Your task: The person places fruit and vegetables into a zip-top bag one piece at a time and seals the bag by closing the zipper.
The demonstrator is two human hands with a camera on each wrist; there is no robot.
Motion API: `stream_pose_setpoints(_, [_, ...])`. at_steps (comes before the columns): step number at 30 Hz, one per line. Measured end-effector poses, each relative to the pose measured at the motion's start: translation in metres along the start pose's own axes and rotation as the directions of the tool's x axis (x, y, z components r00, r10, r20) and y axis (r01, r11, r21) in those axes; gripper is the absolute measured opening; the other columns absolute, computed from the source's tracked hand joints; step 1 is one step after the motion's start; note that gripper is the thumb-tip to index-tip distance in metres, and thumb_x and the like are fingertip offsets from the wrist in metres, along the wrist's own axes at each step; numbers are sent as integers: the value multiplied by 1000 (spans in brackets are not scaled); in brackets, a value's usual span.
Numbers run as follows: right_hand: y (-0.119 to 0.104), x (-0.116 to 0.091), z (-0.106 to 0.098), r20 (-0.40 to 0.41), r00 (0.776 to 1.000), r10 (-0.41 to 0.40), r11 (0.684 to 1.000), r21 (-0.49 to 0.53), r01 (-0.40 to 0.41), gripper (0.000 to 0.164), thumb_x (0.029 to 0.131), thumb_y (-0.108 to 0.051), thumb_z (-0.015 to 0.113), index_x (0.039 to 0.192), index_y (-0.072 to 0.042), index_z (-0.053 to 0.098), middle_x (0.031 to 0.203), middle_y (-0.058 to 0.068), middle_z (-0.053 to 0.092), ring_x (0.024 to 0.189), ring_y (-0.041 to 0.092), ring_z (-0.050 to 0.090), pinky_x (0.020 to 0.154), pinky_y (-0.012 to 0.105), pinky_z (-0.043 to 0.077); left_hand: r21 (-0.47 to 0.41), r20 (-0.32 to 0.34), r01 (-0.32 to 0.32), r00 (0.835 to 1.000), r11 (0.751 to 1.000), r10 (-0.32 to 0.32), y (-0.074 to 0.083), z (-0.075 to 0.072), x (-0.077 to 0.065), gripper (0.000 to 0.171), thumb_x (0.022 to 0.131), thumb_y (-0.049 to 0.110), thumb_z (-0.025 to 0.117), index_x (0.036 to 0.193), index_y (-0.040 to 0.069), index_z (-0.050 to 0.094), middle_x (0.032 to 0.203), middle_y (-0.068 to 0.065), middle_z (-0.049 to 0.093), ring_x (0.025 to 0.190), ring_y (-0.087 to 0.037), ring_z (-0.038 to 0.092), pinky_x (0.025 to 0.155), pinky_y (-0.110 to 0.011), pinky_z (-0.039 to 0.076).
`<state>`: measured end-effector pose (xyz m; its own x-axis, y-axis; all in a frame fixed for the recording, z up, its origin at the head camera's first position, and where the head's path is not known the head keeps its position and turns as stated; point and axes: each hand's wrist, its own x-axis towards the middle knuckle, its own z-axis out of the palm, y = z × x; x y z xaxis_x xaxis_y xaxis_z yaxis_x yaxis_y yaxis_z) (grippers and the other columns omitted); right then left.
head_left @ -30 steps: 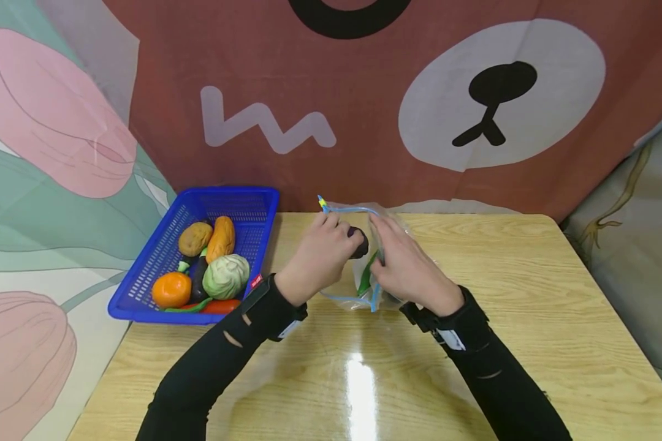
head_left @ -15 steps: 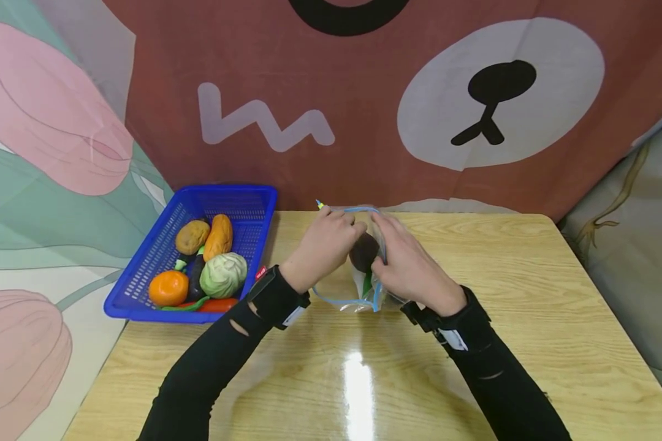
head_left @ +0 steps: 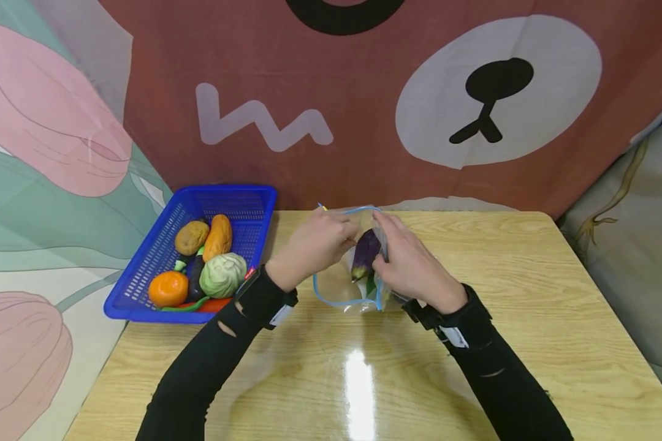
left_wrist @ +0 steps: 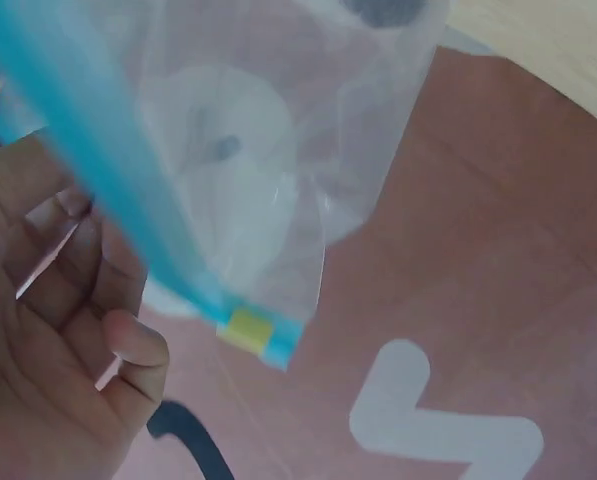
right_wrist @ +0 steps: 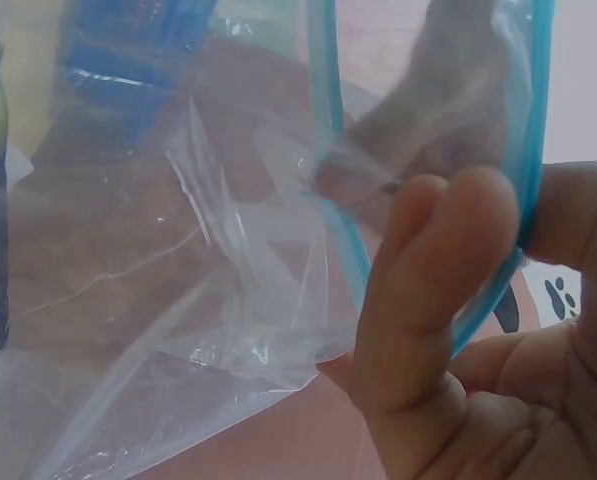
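A clear slider bag (right_wrist: 178,300) with a blue zip rim stands on the table, its mouth spread apart. An eggplant (head_left: 366,250) tilts inside it, stem end up toward the person, beside something green (head_left: 371,286). My right hand (head_left: 410,260) grips the bag's right rim, the blue strip running between thumb and fingers in the right wrist view. Over the left side of the mouth is my left hand (head_left: 317,242), clear of the eggplant. Its fingers (left_wrist: 123,260) bend loosely beside the rim in the left wrist view. The yellow slider (left_wrist: 246,328) sits near the zip's end.
At the left stands a blue basket (head_left: 265,199) holding a cabbage (head_left: 224,275), an orange (head_left: 168,289), a potato (head_left: 192,237), a yellow squash-like vegetable (head_left: 218,237), another eggplant (head_left: 196,278) and peppers. A printed cloth (head_left: 364,147) hangs behind the wooden table (head_left: 447,392).
The eggplant has gone from my left hand down into the bag, and the left hand has let go of it. My right hand keeps its hold on the bag's rim.
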<state>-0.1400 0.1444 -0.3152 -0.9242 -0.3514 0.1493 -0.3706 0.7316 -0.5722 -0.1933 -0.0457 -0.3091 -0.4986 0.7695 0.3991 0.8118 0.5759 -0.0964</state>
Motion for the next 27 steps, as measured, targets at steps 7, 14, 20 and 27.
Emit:
stream_pose_setpoints(7, [0, 1, 1, -9, 1000, -7, 1000, 1, 7, 72, 86, -4, 54, 149, -2, 19, 149, 18, 25, 119, 28, 42, 82, 41, 39, -124, -70, 154, 984, 980, -163, -30, -26, -23, 15, 85, 15, 71, 75, 14, 60, 71, 3, 58, 64, -15, 53, 61, -34, 41])
stream_pose_setpoints(14, [0, 2, 1, -7, 1000, -5, 1000, 10, 5, 71, 86, -5, 54, 149, -3, 20, 150, 16, 25, 129, 28, 36, 89, 41, 39, -208, 18, 336, 940, 919, -340, -65, -39, -63, 7, 90, 17, 66, 84, 13, 66, 77, 0, 61, 71, -16, 56, 63, -32, 44])
stream_pose_setpoints(20, [0, 3, 2, 1, 1000, -11, 1000, 13, 11, 71, 87, -5, 54, 149, -3, 20, 151, 16, 23, 129, 28, 35, 85, 41, 38, -210, 246, 484, 867, 850, -433, -90, -36, -98, 13, 89, 14, 64, 97, 4, 66, 94, -13, 63, 88, -29, 57, 76, -43, 45])
stream_pose_setpoints(27, [0, 3, 3, 4, 1000, -12, 1000, 4, 12, 71, 87, -5, 53, 149, -2, 19, 151, 16, 23, 129, 28, 35, 85, 41, 38, -135, 532, 619, 704, 774, -471, -104, -27, -128, 44, 83, 19, 70, 121, 3, 56, 117, -25, 54, 105, -39, 52, 84, -51, 44])
